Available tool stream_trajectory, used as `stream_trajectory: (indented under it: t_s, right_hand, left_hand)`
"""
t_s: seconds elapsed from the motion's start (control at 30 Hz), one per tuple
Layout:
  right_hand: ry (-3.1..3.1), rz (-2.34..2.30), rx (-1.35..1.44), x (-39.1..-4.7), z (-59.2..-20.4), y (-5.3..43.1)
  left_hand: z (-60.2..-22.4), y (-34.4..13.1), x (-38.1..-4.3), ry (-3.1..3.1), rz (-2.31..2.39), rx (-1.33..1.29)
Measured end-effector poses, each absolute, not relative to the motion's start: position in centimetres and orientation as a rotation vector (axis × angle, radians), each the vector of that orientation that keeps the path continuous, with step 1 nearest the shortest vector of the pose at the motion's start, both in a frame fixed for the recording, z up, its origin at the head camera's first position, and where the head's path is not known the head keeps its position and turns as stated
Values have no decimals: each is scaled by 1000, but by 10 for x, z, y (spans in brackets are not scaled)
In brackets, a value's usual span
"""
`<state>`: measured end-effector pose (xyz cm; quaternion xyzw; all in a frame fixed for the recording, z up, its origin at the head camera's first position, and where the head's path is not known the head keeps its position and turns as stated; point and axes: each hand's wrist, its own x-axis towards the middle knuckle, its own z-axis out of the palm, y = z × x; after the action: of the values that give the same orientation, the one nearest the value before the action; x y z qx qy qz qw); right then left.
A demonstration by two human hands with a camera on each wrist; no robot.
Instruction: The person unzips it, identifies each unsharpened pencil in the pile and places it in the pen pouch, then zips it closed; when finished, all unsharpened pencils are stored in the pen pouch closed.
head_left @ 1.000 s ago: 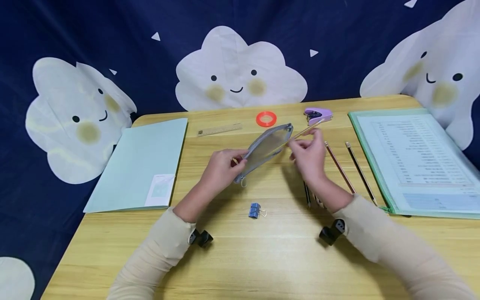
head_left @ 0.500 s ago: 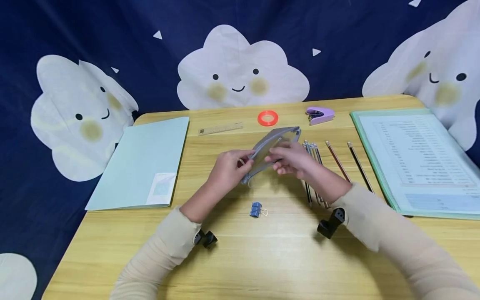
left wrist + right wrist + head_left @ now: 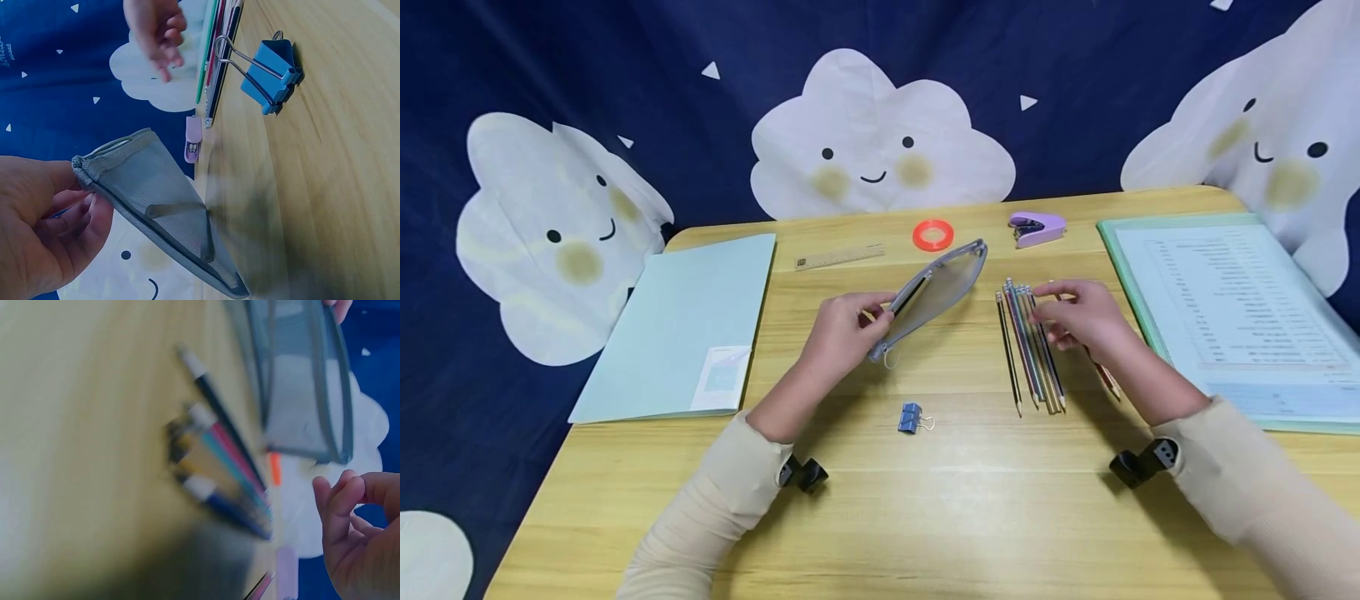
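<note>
A grey mesh zip pouch (image 3: pixel 953 279) is held tilted above the table, its left end pinched between the thumb and fingers of my left hand (image 3: pixel 844 333). Inside its mouth a dark pencil (image 3: pixel 913 293) shows. My right hand (image 3: pixel 1084 318) hovers over the right side of a row of several pencils (image 3: pixel 1024 350), its fingers loosely bent. Nothing sits between those fingers in the right wrist view, where the pencils (image 3: pixel 228 462) look blurred. Under the right hand, more pencils (image 3: pixel 1108 383) are mostly hidden.
A blue binder clip (image 3: pixel 910 419) lies in front of the pouch. Behind are a ruler (image 3: pixel 839 257), a red tape roll (image 3: pixel 933 236) and a purple stapler (image 3: pixel 1037 229). A pale green folder (image 3: pixel 685 325) lies left, a file with printed sheets (image 3: pixel 1232 250) right.
My right hand carried a pencil into the pouch, let it go, and moved right to the pencils on the table. The left hand kept its grip on the pouch.
</note>
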<state>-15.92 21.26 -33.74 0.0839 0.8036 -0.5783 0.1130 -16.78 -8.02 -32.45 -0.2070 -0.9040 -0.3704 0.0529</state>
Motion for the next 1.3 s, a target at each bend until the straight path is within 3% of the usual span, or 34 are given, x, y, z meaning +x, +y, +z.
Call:
stream_trajectory:
  t_s: [0.5,0.93,1.3]
  right_hand:
    - [2674,-1286,148,-150,-362,222]
    - [3008,-453,-102,-157,-359,209]
    - [2875,-493,-15,-162,-346,213]
  left_hand:
    - [-323,-80,-166,-2755,-1135,-615]
    - [-322,-81,-167,-2769,-1135,-618]
    - [-323,-80,-167,-2778,-1103,-619]
